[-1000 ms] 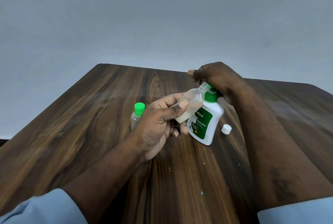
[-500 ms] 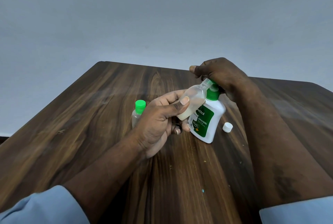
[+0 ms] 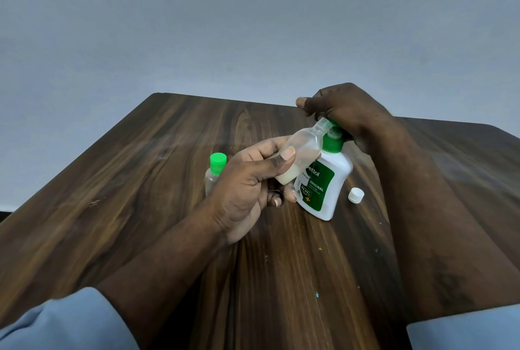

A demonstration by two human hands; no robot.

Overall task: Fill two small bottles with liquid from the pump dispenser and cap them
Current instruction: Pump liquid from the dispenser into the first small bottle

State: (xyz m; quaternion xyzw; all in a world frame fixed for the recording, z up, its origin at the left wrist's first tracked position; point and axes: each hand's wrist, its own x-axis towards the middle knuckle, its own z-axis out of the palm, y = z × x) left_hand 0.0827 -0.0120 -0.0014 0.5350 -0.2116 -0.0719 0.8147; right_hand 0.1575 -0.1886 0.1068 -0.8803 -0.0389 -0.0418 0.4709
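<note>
Since a second ago the right hand (image 3: 349, 113) has lifted a little, so more of the green pump stem shows under it, while the tilted bottle stays at the nozzle. The dark wooden worktop (image 3: 168, 209) carries everything, with a broad bare stretch toward the person and more to the left; its far edge lies not far behind the right hand. The white Dettol pump dispenser (image 3: 323, 189) stands right of centre, and the right hand's fingers curl down over its pump head, probably between strokes. The left hand (image 3: 247, 186) grips the open small bottle (image 3: 304, 147), fingers wrapped behind it and thumb across the front, slanting its mouth up under the nozzle so the liquid runs in. Only a shallow milky pool sits at its lower end, so filling looks barely begun. The second small bottle (image 3: 213, 172), clear with a green cap on, stands on the worktop just behind the left hand, close enough to knock on withdrawal. The loose white cap (image 3: 356, 195) lies just beside the dispenser's right side, within easy reach of the right hand for capping.
</note>
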